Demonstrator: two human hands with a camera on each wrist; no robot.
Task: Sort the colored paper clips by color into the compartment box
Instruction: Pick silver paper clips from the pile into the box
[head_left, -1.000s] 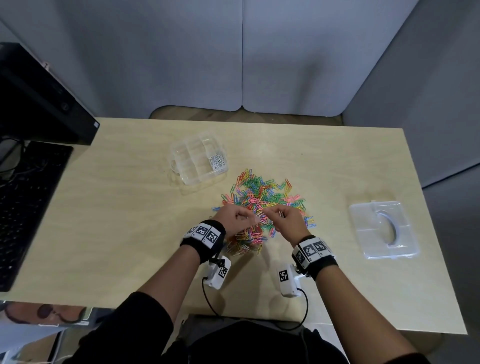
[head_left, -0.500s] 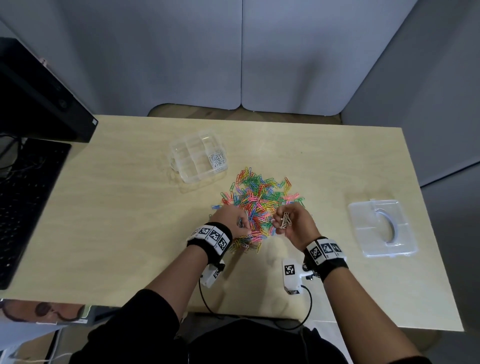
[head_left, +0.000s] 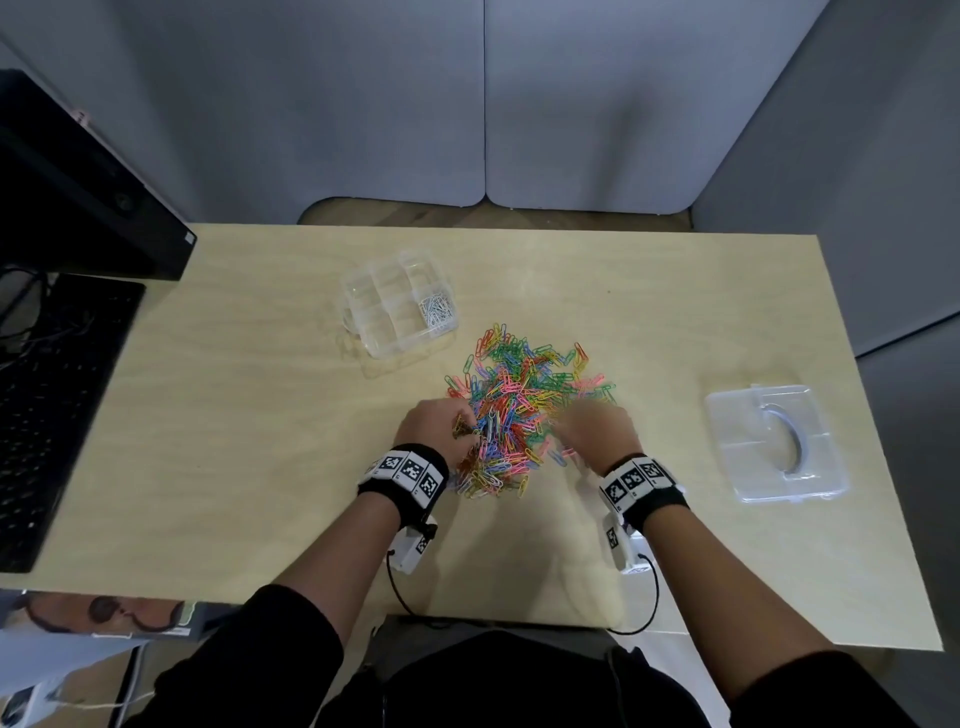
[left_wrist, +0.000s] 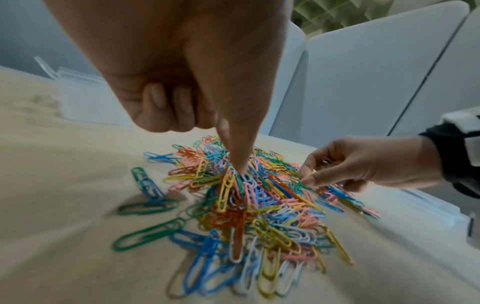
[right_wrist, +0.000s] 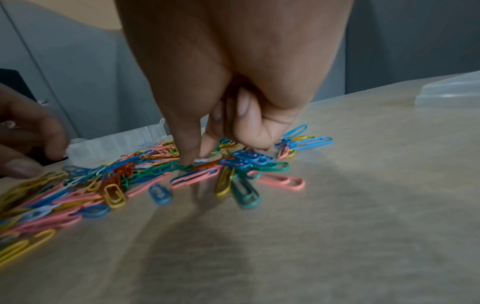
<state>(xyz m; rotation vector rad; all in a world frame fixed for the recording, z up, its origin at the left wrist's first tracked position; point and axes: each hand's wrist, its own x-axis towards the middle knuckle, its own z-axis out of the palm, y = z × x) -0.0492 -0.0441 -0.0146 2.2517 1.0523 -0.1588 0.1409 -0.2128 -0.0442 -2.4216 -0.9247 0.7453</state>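
Observation:
A heap of mixed colored paper clips (head_left: 524, 410) lies mid-table. My left hand (head_left: 460, 431) is at the heap's left edge; its index finger (left_wrist: 239, 164) pokes straight down into the clips while the other fingers curl round a few brownish clips (head_left: 462, 430). My right hand (head_left: 566, 423), blurred, is on the heap's right side. Its thumb and index tips (right_wrist: 189, 158) touch the clips, and a small bunch of clips (left_wrist: 325, 161) shows inside its curled fingers. The clear compartment box (head_left: 374, 338) stands beyond the heap on the left, with white clips (head_left: 437, 310) in one compartment.
The box's clear lid (head_left: 776, 447) lies flat at the right of the table. A black keyboard (head_left: 47, 405) and a dark monitor base (head_left: 88, 208) fill the left edge. Grey partition panels stand behind the table.
My right hand, lifted half a second ago with a bunch of clips in it, has come down onto the heap's right side. My left hand stays at the heap's left edge.

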